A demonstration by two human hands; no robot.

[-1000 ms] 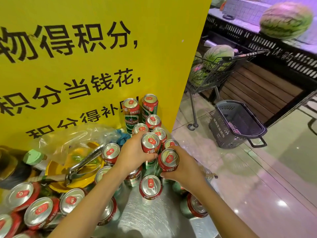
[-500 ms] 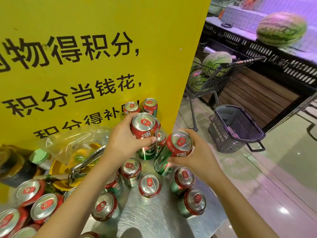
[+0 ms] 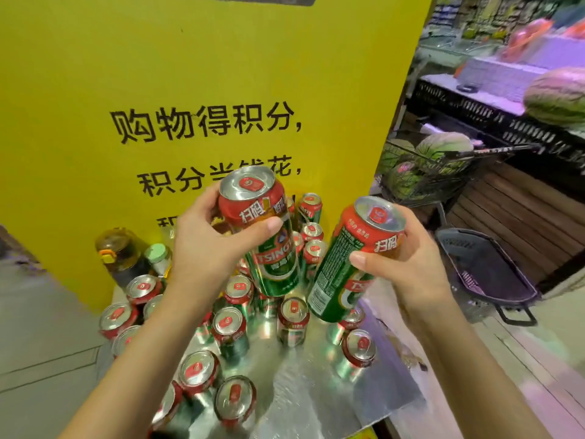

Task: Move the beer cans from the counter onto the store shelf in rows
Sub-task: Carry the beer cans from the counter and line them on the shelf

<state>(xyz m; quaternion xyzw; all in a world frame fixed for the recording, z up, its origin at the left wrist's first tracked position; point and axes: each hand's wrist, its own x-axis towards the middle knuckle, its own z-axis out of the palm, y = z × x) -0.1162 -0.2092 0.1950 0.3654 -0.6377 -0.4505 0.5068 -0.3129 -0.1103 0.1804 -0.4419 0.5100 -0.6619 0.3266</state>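
Head view: left hand [image 3: 202, 248] and right hand [image 3: 408, 264] each grip a raised beer can [image 3: 269, 248].

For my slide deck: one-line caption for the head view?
Left hand and right hand each hold a beer can above the counter.

Counter [image 3: 316, 394]: loose cans [image 3: 292, 321] standing on it, a sign board [image 3: 190, 74] upright behind them, bottles [image 3: 120, 255] at its back left corner. Above the counter, left hand [image 3: 202, 248] holding one can [image 3: 262, 232], right hand [image 3: 408, 264] holding another can [image 3: 351, 261] beside it. Right of the counter: a basket [image 3: 484, 274] on the floor, a cart [image 3: 427, 175] with watermelons [image 3: 443, 145] behind it.
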